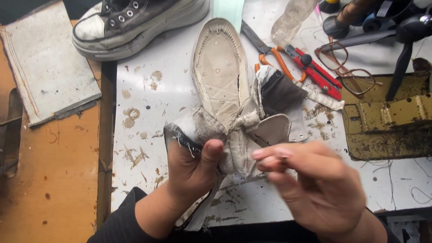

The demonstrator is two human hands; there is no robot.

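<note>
The left hand (191, 168) clenches the torn shoe upper (234, 126), thumb pressed on its frayed heel, while the blurred right hand (315, 184) pinches its lining with 2 fingertips (265, 155).

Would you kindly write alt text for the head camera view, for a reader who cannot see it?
Two bare hands work on a taken-apart canvas shoe upper: the left hand grips its frayed edge, the right hand, blurred, pinches the fabric. Around it on the stained white table lie a worn sneaker, pliers and eyeglasses.
</note>
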